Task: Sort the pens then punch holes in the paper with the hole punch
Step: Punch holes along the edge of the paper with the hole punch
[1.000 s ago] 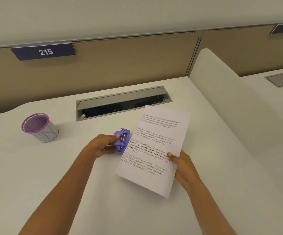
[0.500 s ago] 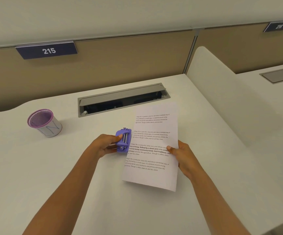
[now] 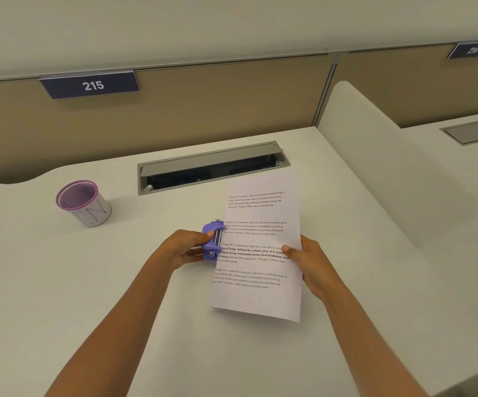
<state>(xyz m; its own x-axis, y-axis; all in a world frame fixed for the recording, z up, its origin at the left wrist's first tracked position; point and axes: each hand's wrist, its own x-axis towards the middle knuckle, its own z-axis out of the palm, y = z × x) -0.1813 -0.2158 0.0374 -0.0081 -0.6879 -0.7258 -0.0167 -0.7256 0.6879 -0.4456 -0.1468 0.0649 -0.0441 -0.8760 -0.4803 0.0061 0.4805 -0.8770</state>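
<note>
Hands [image 3: 184, 247] [image 3: 310, 262] hold hole punch [image 3: 212, 239] against paper [image 3: 260, 247] edge.

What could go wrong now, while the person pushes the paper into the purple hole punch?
1. The right hand holds the paper only at its right edge, so the sheet may sag or skew and the holes may come out crooked.
2. The left hand holds the hole punch above the desk, not resting on it, so it may shift when squeezed.
</note>
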